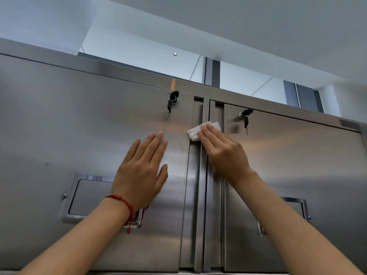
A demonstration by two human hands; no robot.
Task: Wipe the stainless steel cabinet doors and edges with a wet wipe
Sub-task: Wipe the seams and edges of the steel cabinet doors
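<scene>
Two stainless steel cabinet doors fill the view, seen from below. My left hand point(142, 171) lies flat with straight fingers on the left door point(79, 126), near its right edge. My right hand point(223, 151) presses a white wet wipe point(195, 132) with straight fingers onto the vertical edges point(202, 195) between the two doors, beside the right door point(297, 165). Part of the wipe sticks out above and left of the fingers; the rest is hidden under the hand.
A key hangs in the lock of the left door point(171, 102) and another in the lock of the right door point(245, 117). Each door has a recessed handle point(89, 197), the right one point(297, 207) partly behind my forearm. Above the cabinet top are windows and ceiling.
</scene>
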